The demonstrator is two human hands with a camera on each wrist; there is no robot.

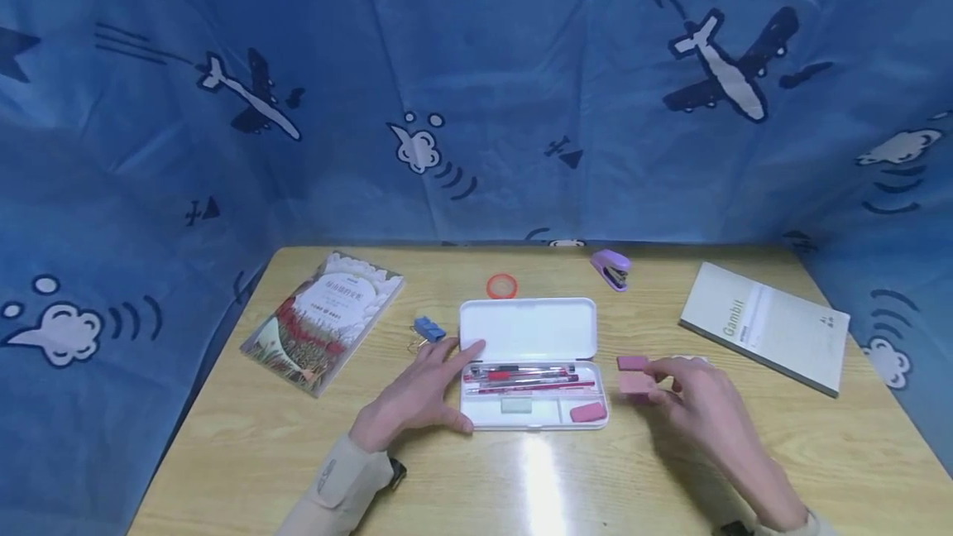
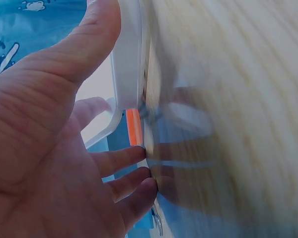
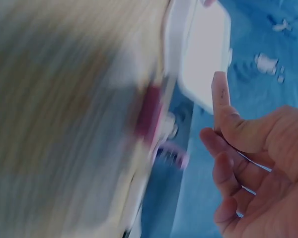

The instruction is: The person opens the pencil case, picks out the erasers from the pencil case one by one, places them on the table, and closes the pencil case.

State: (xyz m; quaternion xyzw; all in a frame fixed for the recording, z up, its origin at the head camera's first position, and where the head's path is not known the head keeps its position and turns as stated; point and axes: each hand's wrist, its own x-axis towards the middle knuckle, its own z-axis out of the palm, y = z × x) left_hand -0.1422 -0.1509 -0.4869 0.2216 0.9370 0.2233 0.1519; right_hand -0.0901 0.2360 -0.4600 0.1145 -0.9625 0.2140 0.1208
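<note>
My right hand (image 1: 696, 395) pinches a light pink eraser (image 1: 635, 384) between thumb and fingertips, to the right of the pencil case. In the right wrist view the held eraser (image 3: 220, 89) stands up from the fingertips. Just behind it in the head view, a darker pink eraser (image 1: 632, 362) lies on the table. The white pencil case (image 1: 484, 415) lies with its lid (image 1: 529, 329) folded back. Inside are several pens (image 1: 521, 379), a pale block (image 1: 516, 405) and a pink eraser (image 1: 588, 412). My left hand (image 1: 417, 391) rests at the case's left end, fingers spread, thumb by the front corner.
A blue binder clip (image 1: 429, 328) sits behind the left hand. Behind the case lie a red-rimmed ring of tape (image 1: 502, 286) and a purple stapler (image 1: 612, 269). One book (image 1: 323, 321) lies left, another (image 1: 765, 327) right. A blue curtain (image 1: 476, 106) borders the table's back edge.
</note>
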